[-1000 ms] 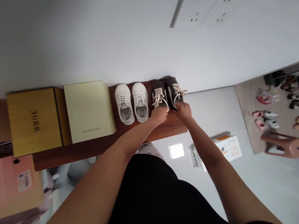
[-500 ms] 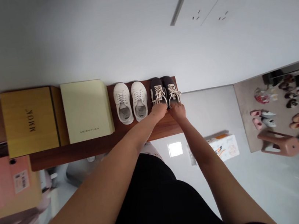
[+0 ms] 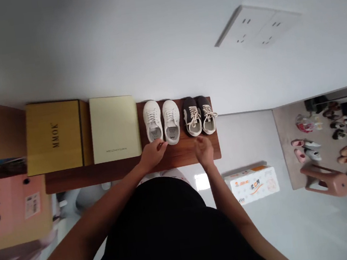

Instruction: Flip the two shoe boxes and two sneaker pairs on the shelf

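Observation:
A pair of white sneakers (image 3: 171, 121) stands side by side on a reddish-brown wooden bench (image 3: 183, 156), toes toward the wall. To their right is a pair of dark sneakers (image 3: 192, 116) with cream laces. My left hand (image 3: 153, 154) is at the heel of the left white sneaker, overlapping it in view, fingers curled together and no object seen in them. Whether it touches the heel, I cannot tell. Just behind the heels of the dark pair, my right hand (image 3: 204, 151) is loosely curled, with nothing visible in it and apart from the shoes.
A gold shoebox (image 3: 54, 136) and a pale cream box (image 3: 114, 127) occupy the bench's left part. A pink carton (image 3: 7, 209) stands at the left. On the floor are a tissue pack (image 3: 252, 184), a pink stool (image 3: 327, 179) and several shoes. A socket plate (image 3: 258, 23) is on the wall.
Both hands have come off the dark sneakers. My left hand has moved left to the white pair; my right hand has drawn back toward me. The camera view has shifted slightly.

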Demonstrator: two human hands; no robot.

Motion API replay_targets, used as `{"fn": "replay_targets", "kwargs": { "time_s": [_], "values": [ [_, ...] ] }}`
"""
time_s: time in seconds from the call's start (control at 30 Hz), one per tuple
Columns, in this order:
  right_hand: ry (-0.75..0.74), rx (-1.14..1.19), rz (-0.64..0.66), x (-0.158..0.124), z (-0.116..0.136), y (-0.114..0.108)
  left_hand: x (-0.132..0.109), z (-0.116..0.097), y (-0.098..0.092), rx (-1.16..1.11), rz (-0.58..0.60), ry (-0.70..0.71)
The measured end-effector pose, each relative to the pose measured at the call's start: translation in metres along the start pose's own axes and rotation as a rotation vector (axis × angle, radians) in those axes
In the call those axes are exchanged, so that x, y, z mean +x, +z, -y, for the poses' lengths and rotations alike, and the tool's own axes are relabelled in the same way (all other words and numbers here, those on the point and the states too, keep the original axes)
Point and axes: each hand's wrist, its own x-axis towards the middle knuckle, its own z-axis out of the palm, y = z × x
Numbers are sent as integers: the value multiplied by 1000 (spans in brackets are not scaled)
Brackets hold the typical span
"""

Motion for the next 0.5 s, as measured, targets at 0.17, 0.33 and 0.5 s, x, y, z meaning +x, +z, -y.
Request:
{"fn": "replay_targets", "kwargs": {
  "time_s": [0.17, 0.33, 0.5],
  "values": [
    [-82, -167, 717, -39, 38, 44, -71, 90, -41, 26, 37, -293],
    [11, -108, 890, -62, 87, 94, -124, 165, -72, -325, -46, -555],
    [606, 644, 727, -82, 148, 163, -127, 227, -122, -1117, -465, -854]
  ]
}}
